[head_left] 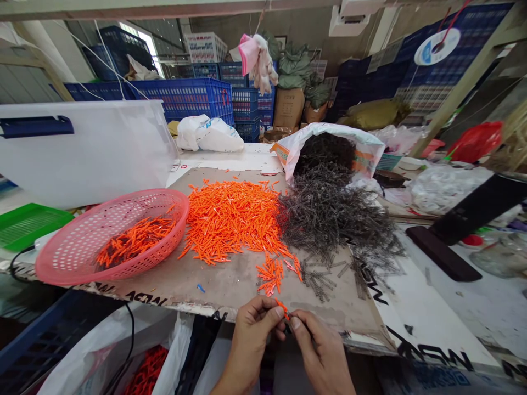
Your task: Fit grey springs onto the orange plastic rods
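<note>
Just over the table's front edge, my left hand (254, 332) pinches a small orange plastic piece (282, 308) between thumb and fingers. My right hand (319, 345) is closed at the lower right end of that piece, its fingertips pressed together; whatever they grip is hidden. Beyond the hands lies a small cluster of orange pieces (270, 273), with a large heap of the same orange pieces (233, 216) behind it. Loose dark springs (321, 282) are scattered to the right, in front of a big tangled pile of springs (329, 208).
A pink perforated basket (111, 211) with orange pieces stands left. The spring pile spills from a white sack (284, 156). At right is a black stand (444, 255). Below the table edge, a white bag (82, 356) holds red pieces. A glove (262, 66) hangs overhead.
</note>
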### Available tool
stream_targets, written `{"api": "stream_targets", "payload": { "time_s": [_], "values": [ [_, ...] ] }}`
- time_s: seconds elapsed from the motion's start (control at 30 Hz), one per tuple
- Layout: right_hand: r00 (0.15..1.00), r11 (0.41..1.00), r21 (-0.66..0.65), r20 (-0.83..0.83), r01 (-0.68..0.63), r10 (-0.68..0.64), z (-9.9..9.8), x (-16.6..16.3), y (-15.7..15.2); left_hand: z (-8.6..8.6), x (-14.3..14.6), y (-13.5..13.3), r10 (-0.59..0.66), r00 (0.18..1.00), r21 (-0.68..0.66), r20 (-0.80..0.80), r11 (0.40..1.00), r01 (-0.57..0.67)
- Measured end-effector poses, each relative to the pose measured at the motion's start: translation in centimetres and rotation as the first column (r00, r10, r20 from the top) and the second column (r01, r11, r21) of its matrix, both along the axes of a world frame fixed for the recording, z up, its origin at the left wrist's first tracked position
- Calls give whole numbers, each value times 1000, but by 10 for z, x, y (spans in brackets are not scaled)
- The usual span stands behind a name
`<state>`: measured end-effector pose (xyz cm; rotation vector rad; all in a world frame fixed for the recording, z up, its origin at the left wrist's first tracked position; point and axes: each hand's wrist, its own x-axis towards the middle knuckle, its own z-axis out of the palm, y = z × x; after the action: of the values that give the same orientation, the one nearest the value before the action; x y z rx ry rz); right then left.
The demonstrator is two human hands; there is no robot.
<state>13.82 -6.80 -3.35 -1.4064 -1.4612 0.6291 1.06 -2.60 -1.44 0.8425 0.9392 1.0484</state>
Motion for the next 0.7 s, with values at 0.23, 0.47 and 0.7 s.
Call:
{"api": "stream_targets", "payload": {
  "time_s": [0.23,0.47,0.7],
  "values": [
    [1000,999,47,29,0,-2,-3,0,-1,-3,0,1,-18,1000,9,-11,1000,18],
    [998,996,78,37,44,-47,-5,-2,-1,-5,0,0,-1,1000,-8,6,1000,1],
    [994,992,88,65,88,-94,-8,-2,-1,-3,1,0,-1,1000,-20,-9,1000,1]
  ]
}}
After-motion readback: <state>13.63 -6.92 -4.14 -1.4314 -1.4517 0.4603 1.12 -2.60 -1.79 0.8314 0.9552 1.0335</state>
